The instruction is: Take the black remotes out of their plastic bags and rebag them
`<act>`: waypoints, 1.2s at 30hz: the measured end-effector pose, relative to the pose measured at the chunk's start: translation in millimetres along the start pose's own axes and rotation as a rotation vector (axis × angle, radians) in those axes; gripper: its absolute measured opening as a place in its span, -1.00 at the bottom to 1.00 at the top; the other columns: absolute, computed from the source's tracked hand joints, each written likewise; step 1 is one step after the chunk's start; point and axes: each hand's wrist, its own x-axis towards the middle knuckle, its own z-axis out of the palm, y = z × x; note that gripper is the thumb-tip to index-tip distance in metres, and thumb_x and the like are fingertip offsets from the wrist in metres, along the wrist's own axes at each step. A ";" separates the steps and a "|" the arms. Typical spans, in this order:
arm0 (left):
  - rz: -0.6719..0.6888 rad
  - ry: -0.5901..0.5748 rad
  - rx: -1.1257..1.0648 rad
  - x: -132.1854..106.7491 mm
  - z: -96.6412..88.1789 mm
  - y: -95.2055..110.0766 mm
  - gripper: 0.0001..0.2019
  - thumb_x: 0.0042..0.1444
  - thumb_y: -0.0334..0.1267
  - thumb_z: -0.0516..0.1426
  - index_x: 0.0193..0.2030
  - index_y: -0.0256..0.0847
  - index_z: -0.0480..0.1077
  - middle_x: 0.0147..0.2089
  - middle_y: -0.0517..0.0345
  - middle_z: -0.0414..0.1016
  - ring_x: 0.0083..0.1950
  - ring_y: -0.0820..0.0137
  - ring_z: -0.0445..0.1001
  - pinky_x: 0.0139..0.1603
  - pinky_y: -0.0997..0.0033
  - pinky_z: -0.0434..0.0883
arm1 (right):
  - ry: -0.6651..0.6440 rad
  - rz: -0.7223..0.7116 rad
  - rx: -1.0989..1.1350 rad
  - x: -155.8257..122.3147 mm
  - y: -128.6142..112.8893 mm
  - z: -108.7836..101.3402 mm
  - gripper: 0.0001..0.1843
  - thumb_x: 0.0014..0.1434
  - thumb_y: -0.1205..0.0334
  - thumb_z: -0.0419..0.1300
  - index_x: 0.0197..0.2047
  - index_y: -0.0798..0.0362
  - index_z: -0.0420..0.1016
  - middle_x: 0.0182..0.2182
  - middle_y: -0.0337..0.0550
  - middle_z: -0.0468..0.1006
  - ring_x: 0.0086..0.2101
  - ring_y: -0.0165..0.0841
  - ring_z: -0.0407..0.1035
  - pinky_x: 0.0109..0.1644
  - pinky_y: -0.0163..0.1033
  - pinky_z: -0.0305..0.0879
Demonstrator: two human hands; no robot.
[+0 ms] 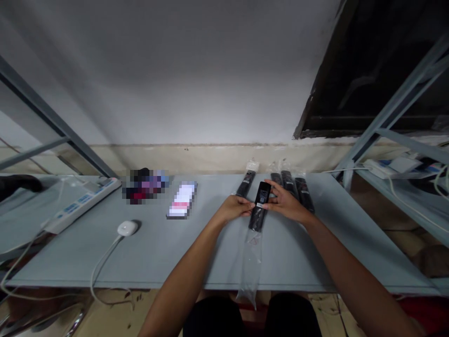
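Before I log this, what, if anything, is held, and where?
A black device: left hand at its middle, right hand along its upper right edge.

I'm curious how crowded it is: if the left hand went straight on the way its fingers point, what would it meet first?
The black remote, which the left hand seems to touch; beyond it, probably the right hand, though depth is unclear.

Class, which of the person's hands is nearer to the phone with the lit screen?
Left. The left hand is to the right of the phone, apart from it; the right hand is farther right, across the held black object.
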 end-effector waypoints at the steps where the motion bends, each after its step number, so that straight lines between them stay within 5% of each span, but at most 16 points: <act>1: -0.006 -0.003 -0.016 -0.2 0.0 0.4 -0.61 -0.16 -0.05 0.53 -0.36 -0.35 0.62 -0.39 0.12 0.59 -0.36 0.50 0.49 -0.14 0.43 0.48 | -0.003 0.004 0.001 0.0 -0.5 0.2 0.11 0.01 0.12 0.54 0.50 -0.19 0.05 0.19 0.01 0.47 -0.23 -0.38 0.53 -0.07 -0.16 0.53; 7: 0.029 0.033 -0.020 0.2 4.8 3.8 -0.53 -0.15 0.06 0.49 -0.39 -0.34 0.55 -0.43 0.16 0.53 -0.40 0.51 0.45 -0.21 0.46 0.44 | 0.026 -0.009 -0.083 0.8 1.3 7.6 -0.16 0.10 -0.01 0.48 0.35 -0.06 0.25 -0.08 -0.09 0.59 -0.17 -0.25 0.54 0.01 -0.08 0.48; 13: 0.176 0.159 0.168 5.8 10.6 0.9 -0.56 0.08 0.13 0.32 -0.42 -0.27 0.44 -0.49 0.20 0.44 -0.46 0.45 0.38 -0.35 0.43 0.35 | -0.118 -0.065 -0.265 -2.4 -3.0 27.5 -0.62 0.25 -0.12 0.34 -0.12 0.03 0.55 -0.17 -0.09 0.59 -0.14 -0.20 0.50 0.00 -0.12 0.42; 16: 0.272 0.184 0.263 6.7 10.7 0.1 -0.59 0.18 0.11 0.23 -0.38 -0.25 0.44 -0.49 0.19 0.42 -0.46 0.43 0.36 -0.37 0.42 0.32 | -0.154 -0.084 -0.279 -4.2 -7.7 28.6 -0.62 0.25 -0.13 0.34 -0.13 0.03 0.58 -0.14 -0.09 0.59 -0.13 -0.21 0.49 -0.03 -0.17 0.40; 22: 0.343 0.198 0.294 5.0 10.3 1.8 -0.65 0.27 0.05 0.14 -0.30 -0.23 0.41 -0.40 0.19 0.42 -0.38 0.39 0.39 -0.28 0.40 0.35 | -0.120 0.002 -0.133 -2.6 -7.4 24.1 -0.57 0.26 -0.21 0.31 -0.15 0.02 0.49 -0.34 -0.23 0.47 -0.41 -0.38 0.38 -0.33 -0.28 0.38; 26: 0.400 0.170 0.388 5.3 9.5 -1.6 -0.68 0.32 0.00 0.10 -0.28 -0.22 0.41 -0.36 0.17 0.44 -0.30 0.36 0.40 -0.17 0.38 0.34 | -0.149 -0.056 -0.188 -1.1 -7.0 30.7 -0.55 0.30 -0.20 0.26 -0.32 0.06 0.52 -0.22 -0.12 0.45 -0.38 -0.38 0.39 -0.43 -0.32 0.37; 29: 0.387 0.174 0.341 8.1 7.3 -5.0 -0.66 0.32 0.05 0.10 -0.28 -0.21 0.37 -0.39 0.17 0.43 -0.33 0.37 0.40 -0.19 0.37 0.34 | -0.097 -0.086 -0.268 0.5 -3.4 34.6 -0.57 0.32 -0.17 0.24 -0.24 0.06 0.61 -0.18 -0.06 0.52 -0.38 -0.36 0.42 -0.51 -0.35 0.31; 36: 0.345 0.170 0.164 13.9 4.2 -9.6 -0.58 0.23 0.13 0.20 -0.06 -0.22 0.37 -0.31 0.18 0.44 -0.34 0.38 0.43 -0.28 0.39 0.41 | 0.086 0.035 -0.126 9.4 16.8 31.7 -0.45 0.20 -0.29 0.29 -0.16 0.09 0.66 -0.38 -0.11 0.64 -0.50 -0.30 0.50 -0.41 -0.19 0.49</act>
